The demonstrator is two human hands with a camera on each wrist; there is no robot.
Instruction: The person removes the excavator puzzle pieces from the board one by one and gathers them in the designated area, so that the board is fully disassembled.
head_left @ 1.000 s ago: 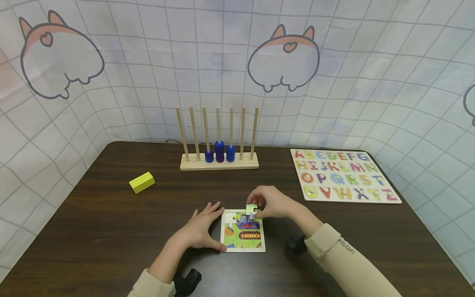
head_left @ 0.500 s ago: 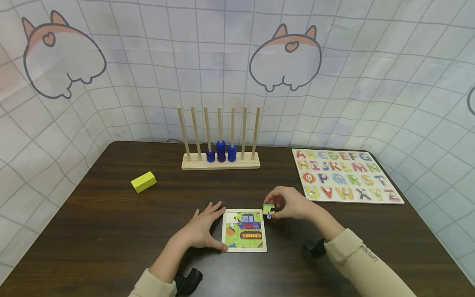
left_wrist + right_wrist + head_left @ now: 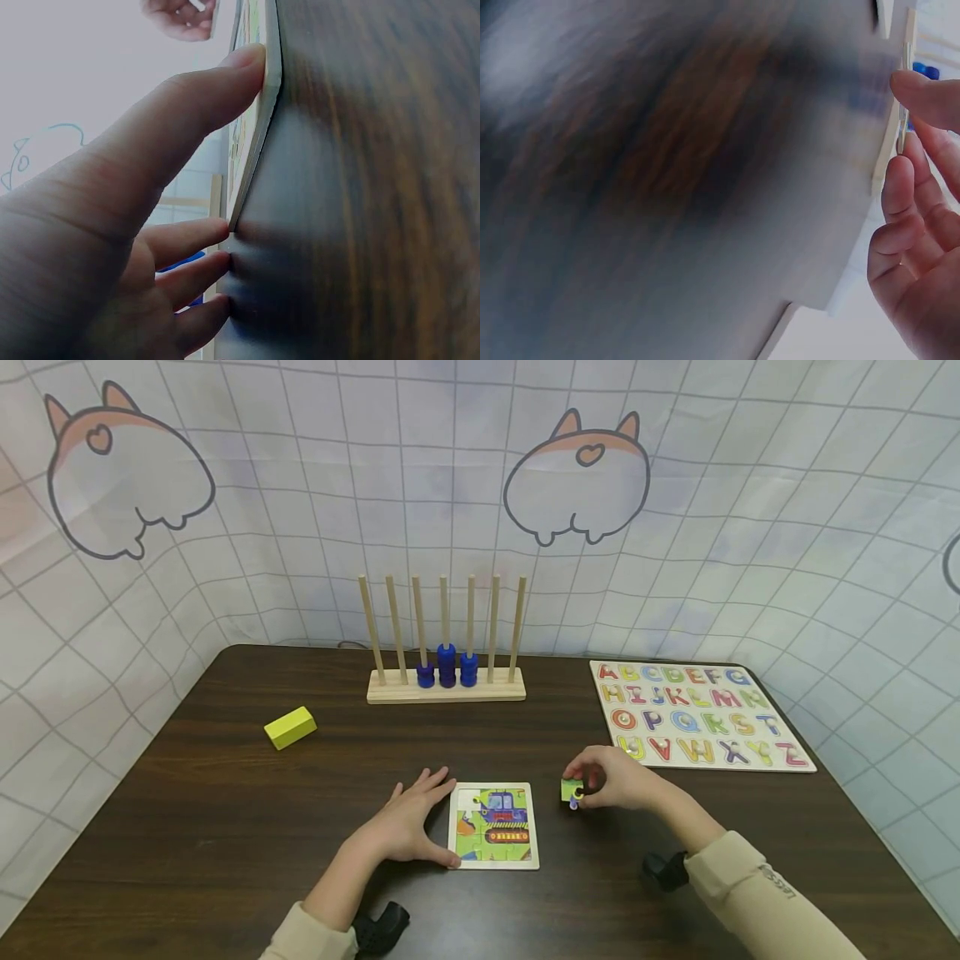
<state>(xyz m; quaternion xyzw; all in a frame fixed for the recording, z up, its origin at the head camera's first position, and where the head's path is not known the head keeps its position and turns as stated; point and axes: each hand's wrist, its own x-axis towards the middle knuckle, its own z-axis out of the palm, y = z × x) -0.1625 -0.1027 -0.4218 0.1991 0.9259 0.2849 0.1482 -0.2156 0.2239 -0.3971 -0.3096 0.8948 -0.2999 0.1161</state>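
A small square jigsaw puzzle [image 3: 495, 825] in a white frame lies on the dark wooden table, its picture a purple digger on orange tracks. One white gap shows at its upper left corner. My left hand [image 3: 405, 822] rests along the frame's left side with fingers spread. In the left wrist view the thumb [image 3: 244, 64] presses the frame's edge. Right of the puzzle, my right hand [image 3: 618, 781] pinches a green jigsaw piece [image 3: 571, 790] between thumb and fingers. In the right wrist view the piece appears edge-on as a thin sliver.
A wooden peg stand [image 3: 446, 690] with blue beads on three pegs stands at the back. An alphabet board [image 3: 697, 717] lies at the right, just beyond the right hand. A yellow block [image 3: 290, 727] sits at the left. A patterned cloth hangs behind the table.
My right hand has lifted the green jigsaw piece from over the puzzle's upper right and moved right with it, beyond the frame. The left hand has stayed at the frame.
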